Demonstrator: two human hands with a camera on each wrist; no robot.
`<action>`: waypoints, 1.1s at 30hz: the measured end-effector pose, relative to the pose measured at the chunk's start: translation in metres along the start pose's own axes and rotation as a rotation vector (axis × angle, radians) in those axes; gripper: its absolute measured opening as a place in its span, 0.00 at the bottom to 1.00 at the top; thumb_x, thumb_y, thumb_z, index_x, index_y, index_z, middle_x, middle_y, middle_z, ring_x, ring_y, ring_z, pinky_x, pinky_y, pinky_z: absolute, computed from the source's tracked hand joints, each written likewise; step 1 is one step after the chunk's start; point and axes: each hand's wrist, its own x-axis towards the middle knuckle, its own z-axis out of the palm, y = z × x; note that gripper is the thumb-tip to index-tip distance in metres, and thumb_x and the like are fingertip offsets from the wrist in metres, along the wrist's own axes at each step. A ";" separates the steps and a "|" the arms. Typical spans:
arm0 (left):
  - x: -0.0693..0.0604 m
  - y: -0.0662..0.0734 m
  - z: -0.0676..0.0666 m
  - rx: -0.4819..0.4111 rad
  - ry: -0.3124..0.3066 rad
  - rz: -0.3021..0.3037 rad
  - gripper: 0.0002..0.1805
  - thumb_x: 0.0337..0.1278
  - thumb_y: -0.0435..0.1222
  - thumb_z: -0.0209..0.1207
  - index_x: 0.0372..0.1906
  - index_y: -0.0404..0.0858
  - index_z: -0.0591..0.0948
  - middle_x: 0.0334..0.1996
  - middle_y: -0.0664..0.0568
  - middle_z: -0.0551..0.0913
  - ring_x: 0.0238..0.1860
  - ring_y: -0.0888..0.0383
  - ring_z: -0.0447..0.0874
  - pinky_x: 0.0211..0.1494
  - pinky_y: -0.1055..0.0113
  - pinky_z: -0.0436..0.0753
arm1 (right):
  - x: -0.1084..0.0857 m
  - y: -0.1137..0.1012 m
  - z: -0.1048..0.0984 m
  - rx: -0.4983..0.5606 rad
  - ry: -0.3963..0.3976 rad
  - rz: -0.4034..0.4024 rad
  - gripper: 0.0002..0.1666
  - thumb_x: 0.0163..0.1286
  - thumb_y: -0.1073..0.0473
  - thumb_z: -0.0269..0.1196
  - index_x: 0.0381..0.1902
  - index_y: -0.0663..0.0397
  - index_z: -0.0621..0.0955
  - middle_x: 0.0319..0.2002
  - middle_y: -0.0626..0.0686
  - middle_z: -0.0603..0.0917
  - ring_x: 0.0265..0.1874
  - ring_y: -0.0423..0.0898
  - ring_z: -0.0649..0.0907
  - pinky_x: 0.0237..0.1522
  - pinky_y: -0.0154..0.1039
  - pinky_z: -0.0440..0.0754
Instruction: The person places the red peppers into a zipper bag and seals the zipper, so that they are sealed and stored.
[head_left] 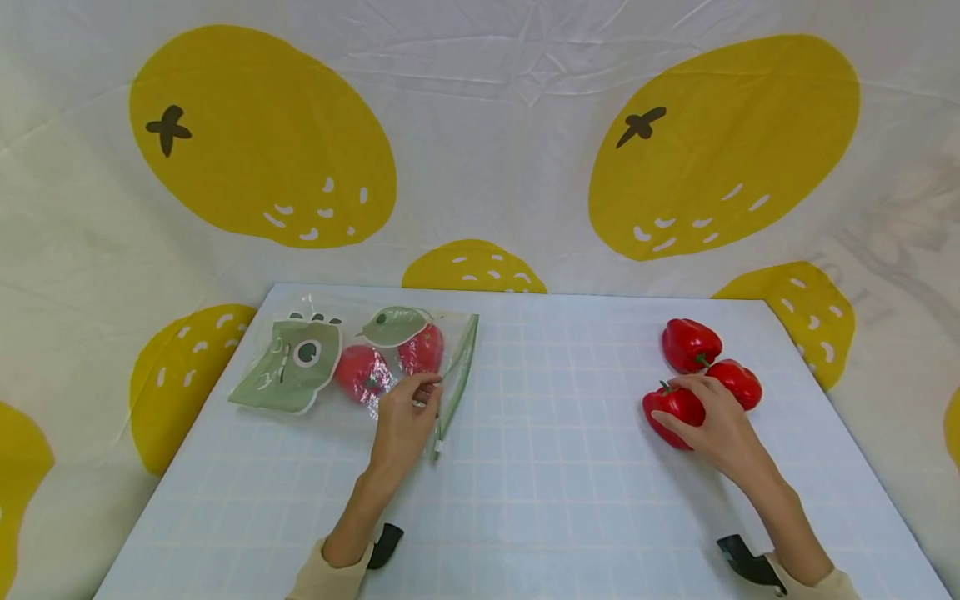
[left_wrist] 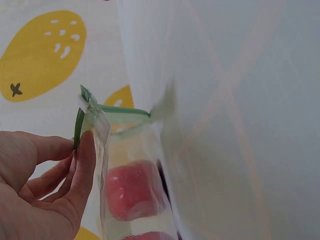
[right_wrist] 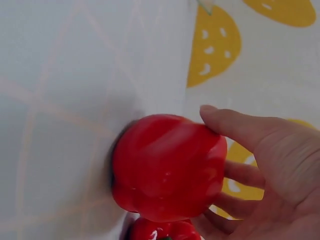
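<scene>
On the left of the table lies a clear zip bag [head_left: 285, 371] with green printed patches and a green zip edge [head_left: 467, 354]. Two red bell peppers [head_left: 362, 371] show through its plastic. My left hand [head_left: 401, 425] pinches the bag's rim by the zip between thumb and finger, and the left wrist view shows the mouth parted. On the right, my right hand [head_left: 720, 421] holds a red bell pepper [head_left: 681, 403], thumb on one side and fingers round the other; the pepper still sits at the table surface. Two more bell peppers [head_left: 688, 343] lie just behind it.
The white table [head_left: 555, 467] carries a pale grid and ends at a back edge against a hanging cloth [head_left: 480, 150] with yellow fruit prints. Black wrist mounts [head_left: 386, 546] show at both cuffs.
</scene>
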 end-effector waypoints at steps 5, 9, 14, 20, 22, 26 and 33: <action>0.000 0.000 0.000 -0.001 0.004 0.006 0.12 0.63 0.29 0.67 0.50 0.33 0.86 0.39 0.46 0.87 0.38 0.54 0.85 0.40 0.72 0.85 | 0.000 -0.003 -0.004 -0.030 -0.042 0.045 0.45 0.53 0.55 0.81 0.65 0.66 0.74 0.59 0.73 0.73 0.58 0.72 0.72 0.42 0.70 0.84; 0.000 -0.001 0.000 -0.004 0.008 0.012 0.11 0.64 0.28 0.67 0.50 0.32 0.86 0.39 0.46 0.87 0.38 0.54 0.85 0.40 0.72 0.86 | 0.000 -0.005 -0.006 -0.048 -0.050 0.063 0.46 0.53 0.54 0.81 0.64 0.68 0.74 0.58 0.74 0.74 0.57 0.72 0.72 0.43 0.70 0.84; -0.001 0.000 0.000 -0.015 0.005 0.012 0.12 0.64 0.28 0.67 0.50 0.32 0.86 0.40 0.46 0.87 0.38 0.54 0.85 0.40 0.73 0.85 | -0.001 -0.006 -0.007 -0.048 -0.039 0.076 0.46 0.52 0.54 0.82 0.64 0.68 0.74 0.58 0.74 0.75 0.57 0.71 0.73 0.44 0.70 0.83; 0.000 -0.002 0.001 -0.015 0.008 0.025 0.11 0.64 0.28 0.67 0.50 0.31 0.86 0.39 0.46 0.86 0.38 0.54 0.85 0.40 0.72 0.86 | -0.001 -0.008 -0.009 -0.009 -0.017 0.091 0.47 0.53 0.52 0.81 0.64 0.68 0.74 0.57 0.73 0.77 0.54 0.70 0.75 0.41 0.67 0.86; 0.000 -0.002 0.001 -0.011 0.008 0.024 0.11 0.64 0.28 0.67 0.50 0.32 0.86 0.39 0.46 0.86 0.38 0.54 0.85 0.40 0.73 0.86 | 0.000 -0.010 -0.009 0.007 -0.002 0.093 0.46 0.53 0.51 0.81 0.64 0.68 0.75 0.56 0.72 0.78 0.53 0.68 0.76 0.39 0.65 0.87; 0.000 -0.002 0.001 -0.010 0.010 0.030 0.11 0.64 0.28 0.67 0.49 0.31 0.86 0.38 0.46 0.86 0.37 0.54 0.85 0.39 0.72 0.86 | 0.002 -0.012 -0.009 0.037 0.032 0.083 0.44 0.55 0.50 0.81 0.64 0.66 0.76 0.54 0.70 0.80 0.50 0.66 0.78 0.36 0.61 0.88; 0.001 -0.003 0.001 -0.020 0.015 0.052 0.10 0.64 0.26 0.66 0.48 0.30 0.86 0.37 0.45 0.86 0.37 0.54 0.85 0.37 0.71 0.86 | 0.006 -0.019 -0.008 0.123 0.041 0.108 0.43 0.58 0.47 0.79 0.65 0.61 0.76 0.56 0.69 0.80 0.51 0.66 0.77 0.38 0.60 0.88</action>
